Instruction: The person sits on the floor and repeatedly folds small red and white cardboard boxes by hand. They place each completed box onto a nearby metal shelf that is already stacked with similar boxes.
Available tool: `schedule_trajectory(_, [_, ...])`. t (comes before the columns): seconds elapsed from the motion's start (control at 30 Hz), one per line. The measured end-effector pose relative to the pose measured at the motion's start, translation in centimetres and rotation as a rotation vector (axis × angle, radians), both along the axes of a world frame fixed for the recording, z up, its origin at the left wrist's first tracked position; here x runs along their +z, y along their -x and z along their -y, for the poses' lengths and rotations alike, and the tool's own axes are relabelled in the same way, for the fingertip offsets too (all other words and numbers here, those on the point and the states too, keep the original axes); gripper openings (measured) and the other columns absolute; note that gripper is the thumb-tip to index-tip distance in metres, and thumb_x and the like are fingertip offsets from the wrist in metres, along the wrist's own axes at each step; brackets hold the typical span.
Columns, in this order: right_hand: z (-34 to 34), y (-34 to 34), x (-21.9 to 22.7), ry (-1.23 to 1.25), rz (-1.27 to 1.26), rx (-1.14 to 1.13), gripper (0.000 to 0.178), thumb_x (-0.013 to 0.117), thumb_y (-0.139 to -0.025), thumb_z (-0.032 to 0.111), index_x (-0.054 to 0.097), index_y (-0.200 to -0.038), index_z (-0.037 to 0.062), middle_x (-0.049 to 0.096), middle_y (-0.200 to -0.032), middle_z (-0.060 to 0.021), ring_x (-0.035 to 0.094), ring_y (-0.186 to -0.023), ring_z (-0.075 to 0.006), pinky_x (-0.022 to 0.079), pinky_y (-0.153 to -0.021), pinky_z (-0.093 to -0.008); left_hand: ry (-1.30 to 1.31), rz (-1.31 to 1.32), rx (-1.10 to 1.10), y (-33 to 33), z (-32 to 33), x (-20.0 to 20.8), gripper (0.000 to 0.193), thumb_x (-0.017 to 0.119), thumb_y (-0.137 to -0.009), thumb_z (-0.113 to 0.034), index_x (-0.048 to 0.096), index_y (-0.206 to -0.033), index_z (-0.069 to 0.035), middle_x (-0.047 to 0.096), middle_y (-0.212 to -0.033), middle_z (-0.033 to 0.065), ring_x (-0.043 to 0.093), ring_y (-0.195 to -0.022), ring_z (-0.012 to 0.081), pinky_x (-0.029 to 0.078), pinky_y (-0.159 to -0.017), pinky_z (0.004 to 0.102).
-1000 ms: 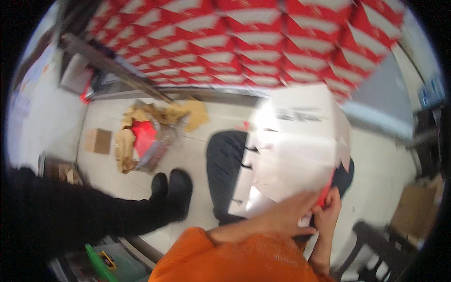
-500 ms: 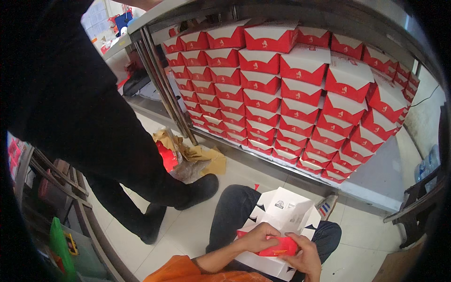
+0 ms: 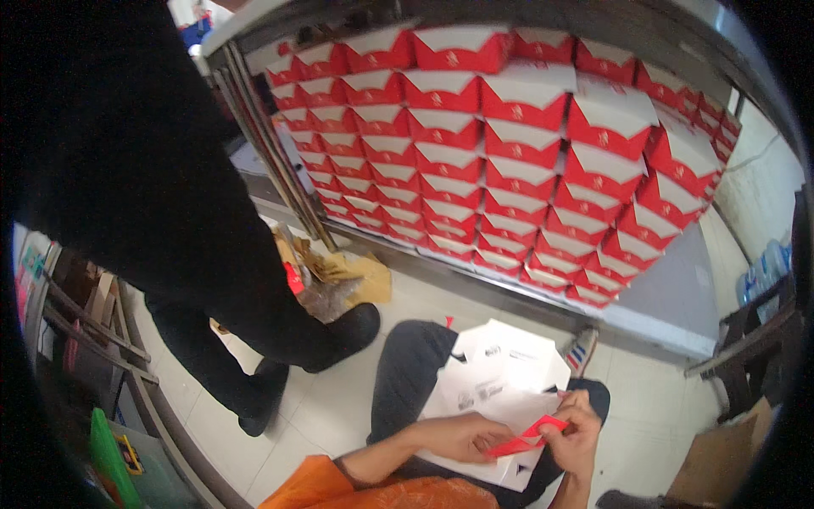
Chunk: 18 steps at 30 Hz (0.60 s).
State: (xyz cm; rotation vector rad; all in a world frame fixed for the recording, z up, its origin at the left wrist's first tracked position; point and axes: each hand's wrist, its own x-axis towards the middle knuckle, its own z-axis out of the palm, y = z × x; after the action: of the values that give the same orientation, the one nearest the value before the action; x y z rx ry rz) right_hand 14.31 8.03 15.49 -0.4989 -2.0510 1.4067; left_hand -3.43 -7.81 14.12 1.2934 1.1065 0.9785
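Observation:
Across my lap lies a partly folded cardboard box (image 3: 509, 360), its white inner side facing up with dark print on it. Its near edge carries a red flap (image 3: 527, 439), bent up between my two hands. My left hand (image 3: 462, 436) grips the flap's left end with curled fingers, partly hidden behind one another. At the other end my right hand (image 3: 574, 431) pinches the red card, thumb on top and fingers behind. The box's underside is hidden against my legs.
Stacked red-and-white boxes (image 3: 445, 127) fill the shelf under a metal table ahead. Someone in dark trousers (image 3: 195, 195) stands close on my left. Crumpled brown paper (image 3: 352, 276) lies by their shoe. Water bottles (image 3: 767, 271) and a cardboard piece (image 3: 721, 454) are at the right.
My right hand has moved up and right along the box edge. The red flap, broad before, now shows as a slanted narrow strip. The head view has shifted slightly.

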Motion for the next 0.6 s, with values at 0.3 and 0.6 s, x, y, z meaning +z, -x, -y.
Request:
schedule_trajectory(0.3, [1.4,0.7,2.3,-0.352,0.238,-0.050,0.022,0.079,-0.068,0.009,0.066,-0.085,0.0094,0.060,-0.112,-0.0084,0.049,-0.121,-0.0368,0.030,-0.107,-0.0520,0.098,0.075,-0.113,2.7,-0.3,-3.3,0.015,0.067,-0.091,-0.010,0.066,-0.095,0.004,0.066,-0.081,0.0036,0.057,-0.079,0.0079,0.048,-0.073,0.0257])
schedule_trajectory(0.6, [1.6,1.6,2.2,-0.458,0.384,0.231,0.023,0.079,-0.074,0.019,0.066,-0.092,0.0107,0.062,-0.090,-0.0069,0.061,-0.089,-0.0283,0.044,-0.090,-0.0374,0.021,-0.337,-0.143,1.5,-1.5,0.6,0.012,0.068,-0.086,-0.005,0.069,-0.097,0.000,0.068,-0.088,0.0169,0.065,-0.072,0.0252,0.051,-0.068,0.0314])
